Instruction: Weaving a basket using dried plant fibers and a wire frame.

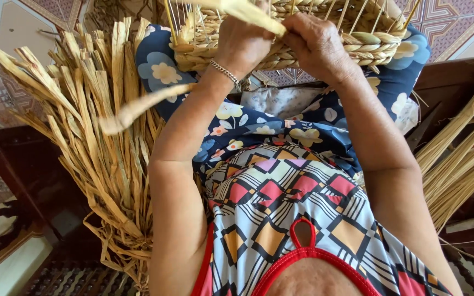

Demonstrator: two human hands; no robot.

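Note:
A half-woven basket (pixel 368 46) of thick braided straw rests on my knees at the top of the head view, with thin upright stakes rising from its rim. My left hand (pixel 242 41), with a silver bracelet at the wrist, is closed on a flat pale straw strand (pixel 248 11) that runs across the basket's rim. My right hand (pixel 316 44) presses against the braided rim beside it, fingers curled on the same strand. A loose strand end (pixel 138 107) hangs blurred below my left forearm.
A big bundle of dried flat straw leaves (pixel 94 137) lies at my left on a dark wooden bench (pixel 23 175). Thin round reeds (pixel 462 153) lie at my right. Patterned floor tiles (pixel 456 22) show beyond the basket. My lap is covered by blue flowered cloth (pixel 248 129).

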